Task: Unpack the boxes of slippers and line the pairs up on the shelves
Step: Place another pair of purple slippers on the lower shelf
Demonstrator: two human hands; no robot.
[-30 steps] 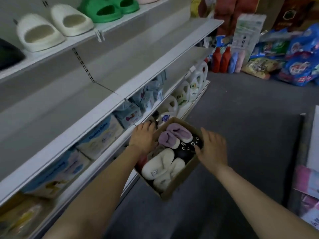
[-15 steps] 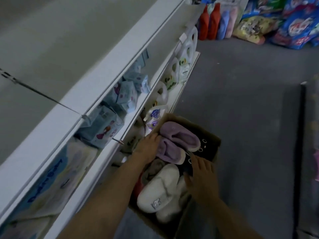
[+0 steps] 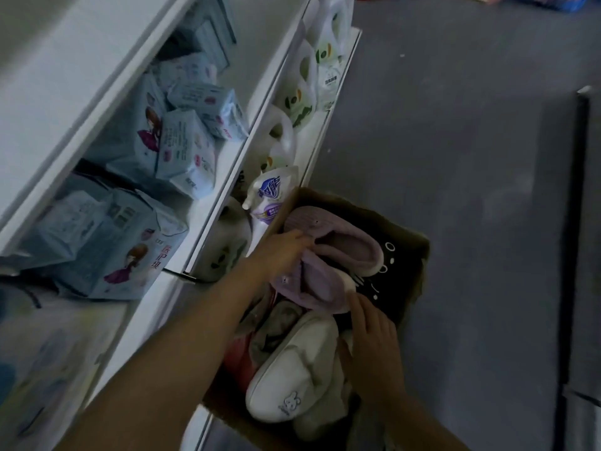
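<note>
Since the box point(image 3: 413, 275) is pretty much packed, nothing's been shelved: purple slippers point(image 3: 328, 255) get touched by the left hand point(image 3: 279, 252), fingers hidden, right hand point(image 3: 370, 340) loosely spread.

White shelves point(image 3: 208, 222) run along the left, from about 7 o'clock up to 12. The middle shelf has pale blue packs point(image 3: 185, 148) piled loosely, some tipped over. The bottom shelf point(image 3: 328, 125) holds white jugs point(image 3: 300, 99) in a row, plus a pouch point(image 3: 271, 196) at the near end. Grey floor point(image 3: 455, 141) fills the right side, and a cardboard box point(image 3: 419, 255) sits on it around 5 o'clock, right up against the shelves.
</note>
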